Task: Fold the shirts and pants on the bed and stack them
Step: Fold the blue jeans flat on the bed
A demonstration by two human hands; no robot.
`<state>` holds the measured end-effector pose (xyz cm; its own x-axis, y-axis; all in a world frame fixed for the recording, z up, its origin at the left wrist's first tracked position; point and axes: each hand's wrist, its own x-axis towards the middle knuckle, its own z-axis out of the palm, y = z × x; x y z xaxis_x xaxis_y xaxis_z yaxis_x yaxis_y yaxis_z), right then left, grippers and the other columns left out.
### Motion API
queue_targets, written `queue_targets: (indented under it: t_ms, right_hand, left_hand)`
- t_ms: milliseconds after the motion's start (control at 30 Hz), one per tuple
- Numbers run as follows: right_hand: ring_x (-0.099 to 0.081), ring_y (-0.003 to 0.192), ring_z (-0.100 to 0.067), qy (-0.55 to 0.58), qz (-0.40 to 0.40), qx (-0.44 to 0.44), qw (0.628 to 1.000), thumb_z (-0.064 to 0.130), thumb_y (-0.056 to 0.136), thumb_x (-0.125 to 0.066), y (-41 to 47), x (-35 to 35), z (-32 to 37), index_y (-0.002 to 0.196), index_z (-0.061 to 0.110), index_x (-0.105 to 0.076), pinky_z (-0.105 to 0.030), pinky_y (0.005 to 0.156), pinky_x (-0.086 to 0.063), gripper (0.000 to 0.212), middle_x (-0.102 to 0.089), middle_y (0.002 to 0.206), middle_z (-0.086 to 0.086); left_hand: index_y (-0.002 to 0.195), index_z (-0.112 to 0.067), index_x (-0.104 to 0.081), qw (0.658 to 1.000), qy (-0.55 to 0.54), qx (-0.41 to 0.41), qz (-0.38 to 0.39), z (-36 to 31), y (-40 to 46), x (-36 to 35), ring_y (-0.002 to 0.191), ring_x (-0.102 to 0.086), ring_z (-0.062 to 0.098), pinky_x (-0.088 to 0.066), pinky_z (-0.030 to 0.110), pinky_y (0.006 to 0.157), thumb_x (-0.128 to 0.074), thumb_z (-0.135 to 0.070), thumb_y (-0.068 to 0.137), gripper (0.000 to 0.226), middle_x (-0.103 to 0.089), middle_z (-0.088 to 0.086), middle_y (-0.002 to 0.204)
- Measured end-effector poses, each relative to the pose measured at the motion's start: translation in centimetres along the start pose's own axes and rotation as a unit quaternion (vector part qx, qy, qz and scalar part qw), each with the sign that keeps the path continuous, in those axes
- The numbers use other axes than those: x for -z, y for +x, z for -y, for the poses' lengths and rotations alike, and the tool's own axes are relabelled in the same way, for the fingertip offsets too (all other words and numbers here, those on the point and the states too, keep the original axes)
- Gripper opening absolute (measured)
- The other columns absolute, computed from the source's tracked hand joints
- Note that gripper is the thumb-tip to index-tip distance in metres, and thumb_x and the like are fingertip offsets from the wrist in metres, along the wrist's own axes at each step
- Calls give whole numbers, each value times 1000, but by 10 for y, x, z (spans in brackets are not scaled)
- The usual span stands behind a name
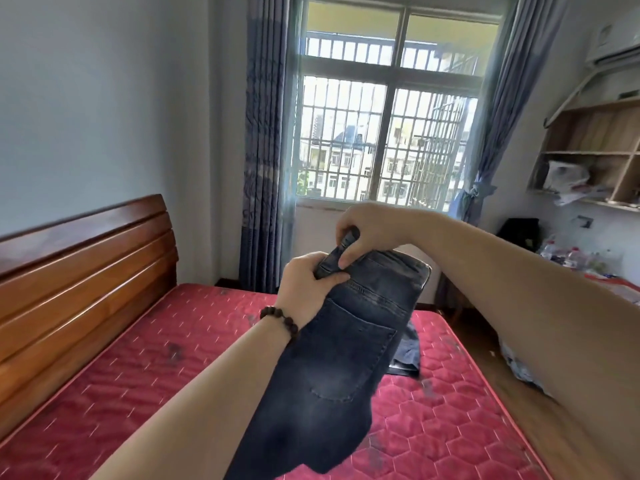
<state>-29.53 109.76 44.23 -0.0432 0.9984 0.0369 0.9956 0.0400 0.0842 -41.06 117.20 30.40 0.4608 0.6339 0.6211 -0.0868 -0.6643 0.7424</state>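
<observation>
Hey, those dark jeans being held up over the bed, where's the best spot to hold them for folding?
Probably the waistband, taken from above. The jeans hang from it, back pocket facing the camera, legs trailing toward the red mattress. The left hand and right hand already pinch one bunched end; sliding one hand to the far corner should spread them flat.

A bed with a bare red quilted mattress (145, 393) fills the lower part of the view. The mattress cover is stitched in a hexagon pattern and carries several dark smudges. A slatted, reddish-brown wooden headboard (79, 271) stands along its left side, against a pale wall. One dark folded garment (408, 355) lies flat on the mattress towards the far right, partly hidden behind a pair of jeans held in the air above the bed. To the right of the bed runs a wooden floor (540, 420)
</observation>
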Motion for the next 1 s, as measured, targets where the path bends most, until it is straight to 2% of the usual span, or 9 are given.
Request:
queue_targets:
  t_ms: [67,133,300,500,600,700,767,900,1000]
  right_hand:
    - [-51,72,-16,2,-11,19,1000,40,78,-75,6,-3,4,73,27,-59,-32,69,-42,21,-53,72,7]
    - [-48,69,-13,12,-26,42,999,35,80,-73,12,-8,9,67,32,-53,-32,70,-41,25,-51,70,9]
    - [-48,72,8,68,-66,77,993,26,80,-74,20,-19,12,90,29,-60,-24,64,-35,17,-51,76,17]
    - [-49,68,12,76,-36,75,994,21,80,-74,23,-22,20,84,34,-55,-19,62,-32,23,-54,70,17]
    - [-49,70,8,54,-25,62,996,20,78,-76,23,-25,22,82,30,-55,-14,62,-33,24,-57,74,13]
    - [-51,75,-4,31,-22,44,998,18,77,-77,19,-25,18,81,28,-55,-22,67,-39,24,-61,81,2]
    - [-53,80,-14,13,-20,38,999,18,77,-76,13,-26,14,81,26,-55,-29,71,-41,23,-62,85,-3]
    - [-53,84,-17,-12,-43,24,999,16,79,-74,2,-23,5,83,25,-54,-31,74,-41,23,-63,87,-4]
    - [-54,85,-20,-21,-58,13,998,16,80,-73,-4,-18,0,85,21,-55,-36,77,-45,19,-63,87,-5]
  left_hand:
    - [90,-24,-56,997,-44,30,-50,6,-7,7,65,-62,2,-51,18,60,-80,-19,73,30,-67,-6,75]
    - [90,-29,-44,994,-61,24,-88,14,-17,12,65,-64,8,-54,21,59,-78,-20,77,37,-68,-1,74]
    - [85,-27,-46,994,-9,-10,-110,44,-44,30,63,-60,1,-47,12,57,-75,-21,80,29,-63,-8,70]
    - [83,-29,-57,996,20,10,-91,73,-71,31,66,-62,1,-52,17,60,-77,-23,77,22,-65,-16,72]
    - [95,-23,-68,994,63,-1,-90,84,-82,22,76,-63,6,-55,29,71,-74,-22,79,16,-68,-11,84]
    - [105,-17,-69,993,90,-24,-75,90,-91,13,82,-62,7,-53,31,77,-71,-22,82,24,-68,-7,91]
    - [107,-16,-69,992,91,-47,-78,90,-96,6,82,-62,7,-53,27,77,-69,-25,81,27,-68,-7,93]
    - [107,-17,-66,991,63,-44,-108,89,-108,-11,85,-59,-2,-44,4,80,-73,-20,80,28,-66,-11,100]
    - [96,-17,-66,991,89,-1,-103,94,-117,-24,81,-59,4,-40,4,75,-74,-19,79,18,-66,-8,97]
